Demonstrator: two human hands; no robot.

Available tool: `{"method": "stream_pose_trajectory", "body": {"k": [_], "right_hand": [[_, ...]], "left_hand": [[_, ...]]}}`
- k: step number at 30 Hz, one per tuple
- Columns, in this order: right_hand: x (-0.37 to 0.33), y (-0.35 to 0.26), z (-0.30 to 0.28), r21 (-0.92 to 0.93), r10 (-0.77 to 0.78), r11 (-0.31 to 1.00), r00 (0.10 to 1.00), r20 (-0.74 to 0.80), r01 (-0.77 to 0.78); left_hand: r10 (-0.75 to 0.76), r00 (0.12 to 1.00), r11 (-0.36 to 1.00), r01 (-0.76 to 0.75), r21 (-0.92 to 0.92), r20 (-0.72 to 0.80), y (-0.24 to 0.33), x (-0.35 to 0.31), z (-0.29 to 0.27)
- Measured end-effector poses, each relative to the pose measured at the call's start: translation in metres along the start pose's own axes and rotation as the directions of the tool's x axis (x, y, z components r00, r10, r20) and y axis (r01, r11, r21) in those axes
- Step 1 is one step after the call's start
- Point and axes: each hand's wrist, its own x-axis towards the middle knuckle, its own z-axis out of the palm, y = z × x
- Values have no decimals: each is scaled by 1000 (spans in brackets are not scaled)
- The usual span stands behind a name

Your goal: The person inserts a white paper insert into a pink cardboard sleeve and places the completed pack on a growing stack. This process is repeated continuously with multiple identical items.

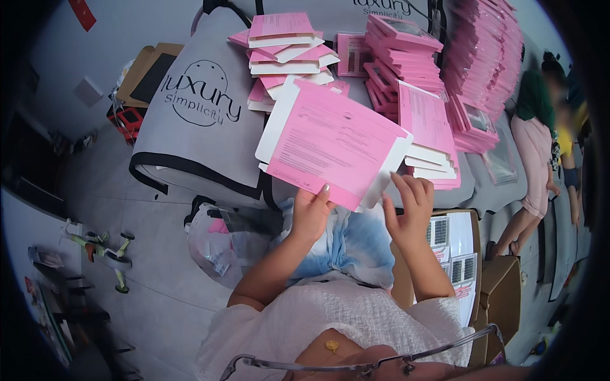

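Observation:
My left hand [311, 214] pinches the lower edge of a flat pink carton [340, 143], thumb on top. White end flaps stick out at the carton's left and right sides, and its printed face is turned up. Beside the right-hand white flap is my right hand [410, 206], fingers apart and slightly bent; whether a fingertip touches the flap is hard to tell. Behind the carton stands a loose stack of similar pink cartons [283, 26] with white flaps. To the right lies another pile of pink cartons [427, 120], white flaps toward me.
Filled pink boxes [406, 35] with windows are piled behind, beside a tall leaning stack [486, 57]. A grey cover [190, 108] drapes the surface at left. By my right arm, an open cardboard box [473, 254] holds packed panels. Two people [534, 133] are at far right.

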Motion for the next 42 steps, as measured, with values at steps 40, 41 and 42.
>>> {"method": "stream_pose_trajectory", "body": {"k": [40, 41, 42], "right_hand": [[-97, 1, 147, 811, 587, 262, 753, 296, -523], [-97, -2, 145, 820, 602, 204, 729, 326, -535], [-97, -4, 145, 826, 614, 145, 704, 357, -545]], "left_hand": [[-222, 971, 975, 223, 8, -84, -76, -12, -51], [-226, 969, 974, 228, 0, -103, -81, -14, -49], [-191, 974, 980, 196, 28, -121, -84, -15, -49]]}}
